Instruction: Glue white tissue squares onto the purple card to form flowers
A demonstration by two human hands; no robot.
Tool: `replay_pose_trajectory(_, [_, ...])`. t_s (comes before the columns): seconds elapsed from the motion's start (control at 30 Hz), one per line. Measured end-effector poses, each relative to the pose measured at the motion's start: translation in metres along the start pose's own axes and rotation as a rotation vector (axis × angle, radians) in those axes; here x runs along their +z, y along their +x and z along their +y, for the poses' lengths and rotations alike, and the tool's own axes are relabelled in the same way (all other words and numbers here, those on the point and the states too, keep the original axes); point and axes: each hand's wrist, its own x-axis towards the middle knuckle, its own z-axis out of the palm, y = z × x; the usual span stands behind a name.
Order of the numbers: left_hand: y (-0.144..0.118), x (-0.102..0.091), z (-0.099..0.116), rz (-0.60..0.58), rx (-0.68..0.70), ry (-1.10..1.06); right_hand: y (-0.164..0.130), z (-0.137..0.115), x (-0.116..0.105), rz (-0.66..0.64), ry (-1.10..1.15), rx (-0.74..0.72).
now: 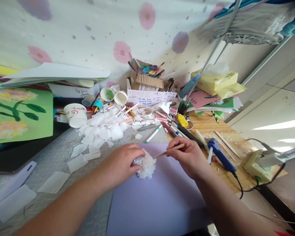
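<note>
My left hand (127, 164) is closed around the side of a ruffled white paper flower (147, 165), just above a lilac sheet (159, 203). In my right hand (186, 154) is a thin wooden stick (170, 150), pinched between thumb and fingers. Its tip points left and reaches the flower's right edge; whether it touches the petals I cannot tell. Part of the flower is hidden behind the left fingers.
Torn white tissue pieces (100, 131) lie heaped at the back left. Markers (154, 133) are scattered behind the sheet. A blue glue gun (221, 159) with a cord lies at right, near a power adapter (255, 165). A paper cup (75, 115) stands at left.
</note>
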Motion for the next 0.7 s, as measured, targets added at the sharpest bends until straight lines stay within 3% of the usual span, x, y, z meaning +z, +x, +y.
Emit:
replay_pose_trajectory(0.13, [-0.001,-0.014,-0.003,0.036,-0.097,0.019,0.015,-0.016,0.012,-0.030,-0.015,-0.136])
replay_pose_trajectory(0.33, [-0.001,-0.015,-0.008,0.038,-0.159,0.064,0.032,-0.026,0.034,-0.277,-0.411,-0.338])
replay_pose_trajectory(0.7, [-0.002,-0.011,-0.007,-0.014,-0.172,0.071,0.040,-0.037,0.047,-0.517,-0.760,-0.418])
